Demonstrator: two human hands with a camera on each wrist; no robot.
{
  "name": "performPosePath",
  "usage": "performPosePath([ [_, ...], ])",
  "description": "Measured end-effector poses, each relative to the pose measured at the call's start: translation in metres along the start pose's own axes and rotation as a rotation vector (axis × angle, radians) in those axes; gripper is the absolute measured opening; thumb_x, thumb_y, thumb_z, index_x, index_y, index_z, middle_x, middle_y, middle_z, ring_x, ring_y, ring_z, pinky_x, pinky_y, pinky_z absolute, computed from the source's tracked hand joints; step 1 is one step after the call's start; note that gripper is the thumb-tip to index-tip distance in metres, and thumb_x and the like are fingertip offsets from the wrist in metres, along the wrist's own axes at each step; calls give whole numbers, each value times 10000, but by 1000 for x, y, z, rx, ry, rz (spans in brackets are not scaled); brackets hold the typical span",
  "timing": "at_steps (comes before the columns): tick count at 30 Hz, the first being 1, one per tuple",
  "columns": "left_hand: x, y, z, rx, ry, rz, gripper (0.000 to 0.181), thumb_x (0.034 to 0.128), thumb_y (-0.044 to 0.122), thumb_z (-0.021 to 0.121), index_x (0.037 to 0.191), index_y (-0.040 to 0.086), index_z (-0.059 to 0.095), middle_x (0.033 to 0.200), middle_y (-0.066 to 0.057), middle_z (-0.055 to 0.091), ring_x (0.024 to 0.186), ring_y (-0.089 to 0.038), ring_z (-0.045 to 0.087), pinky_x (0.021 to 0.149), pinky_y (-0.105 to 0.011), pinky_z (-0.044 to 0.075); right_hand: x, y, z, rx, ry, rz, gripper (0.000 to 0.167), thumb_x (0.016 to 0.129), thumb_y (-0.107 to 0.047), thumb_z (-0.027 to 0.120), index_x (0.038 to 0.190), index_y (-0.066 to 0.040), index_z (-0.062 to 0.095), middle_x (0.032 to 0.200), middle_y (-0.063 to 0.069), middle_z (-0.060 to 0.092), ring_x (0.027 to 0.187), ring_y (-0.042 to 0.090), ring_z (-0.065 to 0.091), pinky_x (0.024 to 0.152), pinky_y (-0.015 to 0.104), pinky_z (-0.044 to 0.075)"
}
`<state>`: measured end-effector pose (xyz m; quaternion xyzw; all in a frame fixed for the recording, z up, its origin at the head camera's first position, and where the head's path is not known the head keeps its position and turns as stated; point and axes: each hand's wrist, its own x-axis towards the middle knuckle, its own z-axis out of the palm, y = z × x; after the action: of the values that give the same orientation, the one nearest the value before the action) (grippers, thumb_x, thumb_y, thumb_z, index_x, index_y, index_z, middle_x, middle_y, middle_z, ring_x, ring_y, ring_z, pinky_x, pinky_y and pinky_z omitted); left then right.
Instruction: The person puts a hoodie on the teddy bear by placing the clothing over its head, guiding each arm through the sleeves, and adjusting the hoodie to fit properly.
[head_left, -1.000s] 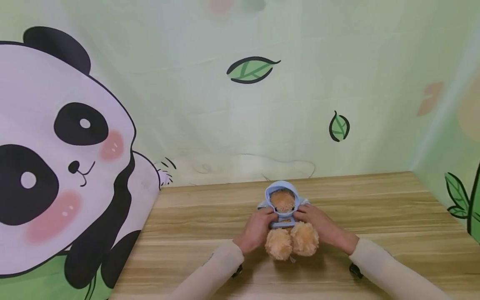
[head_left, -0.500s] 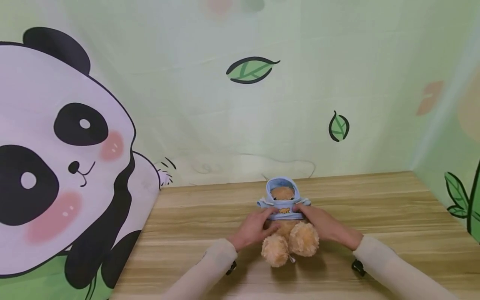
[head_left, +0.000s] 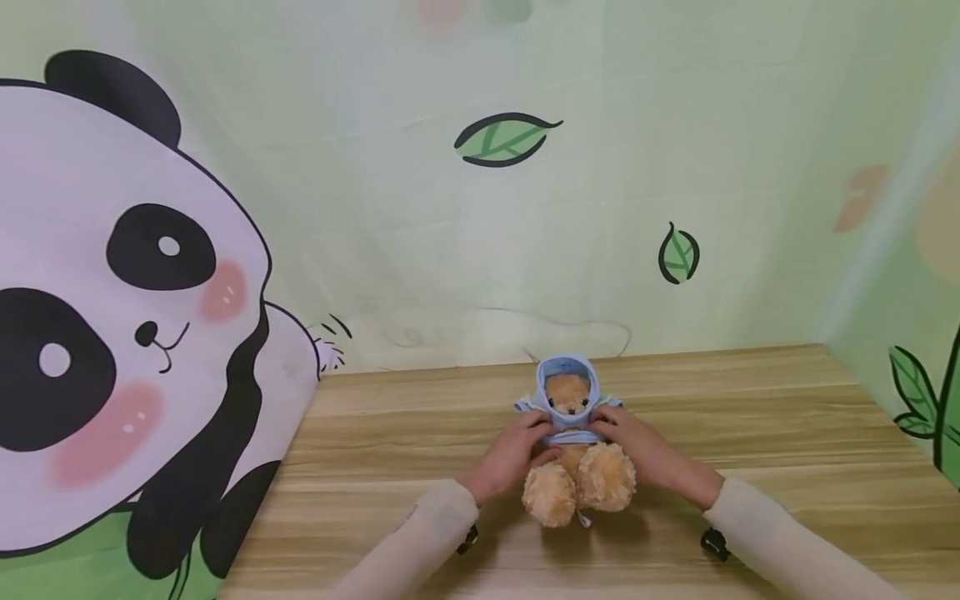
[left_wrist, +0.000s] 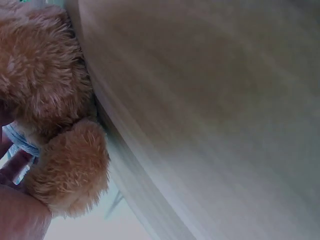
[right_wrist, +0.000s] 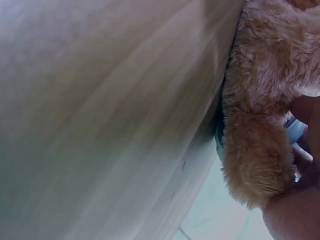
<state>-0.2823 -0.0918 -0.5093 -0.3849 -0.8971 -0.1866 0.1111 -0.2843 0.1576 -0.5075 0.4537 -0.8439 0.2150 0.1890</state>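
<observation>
Teddy bear (head_left: pixel 573 456) held from both sides
The left hand (head_left: pixel 510 454) and right hand (head_left: pixel 648 450) pinch its blue hoodie (head_left: pixel 570 423); it lies long-ways between the fingers, head (head_left: pixel 567 393) past them, fuzzy feet (head_left: pixel 607 477) toward the wrists; neither hand looks nearer

Teddy bear (left_wrist: pixel 55 100) cut off in both wrist views
Blue hoodie (head_left: pixel 572 423) partly hidden behind fingers (head_left: pixel 534 422); tabletop (right_wrist: pixel 100 110) blurred in wrist views; panda (head_left: pixel 161 308) cropped by head view's left edge

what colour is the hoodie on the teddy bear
The hoodie is light blue; it shows best in the head view.
</observation>
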Motion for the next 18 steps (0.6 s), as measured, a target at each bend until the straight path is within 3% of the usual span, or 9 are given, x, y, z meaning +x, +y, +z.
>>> performPosePath([
  [3,0,1,0,-20,-7,-28,226,963,309,617,1118,145,601,1127,1,653,1043,-142,631,909,-278,517,-2,-1,2,16,-13,67,356,807,-132,759,1127,-55,626,1122,109,632,1009,256,613,836,405,525],
  [7,1,1,-1,-27,-21,-57,313,972,321,598,1228,142,568,1132,-10,673,1034,-159,652,902,-301,528,-4,-2,1,38,-38,148,494,825,-198,743,1246,-5,570,1177,170,649,1071,337,630,904,475,518],
  [13,-1,1,-2,43,-12,1,331,984,315,580,1233,106,641,1154,-47,625,1018,-169,623,882,-308,519,-5,-2,2,7,-40,88,497,891,-256,691,1294,12,577,1254,221,607,1124,398,600,898,510,519],
  [18,-4,1,0,-4,31,22,299,984,285,591,1210,102,663,1225,-87,541,1110,-199,559,947,-320,492,-4,-3,3,25,-25,92,427,877,-249,714,1238,-37,629,1225,200,558,1083,336,595,857,463,535],
])
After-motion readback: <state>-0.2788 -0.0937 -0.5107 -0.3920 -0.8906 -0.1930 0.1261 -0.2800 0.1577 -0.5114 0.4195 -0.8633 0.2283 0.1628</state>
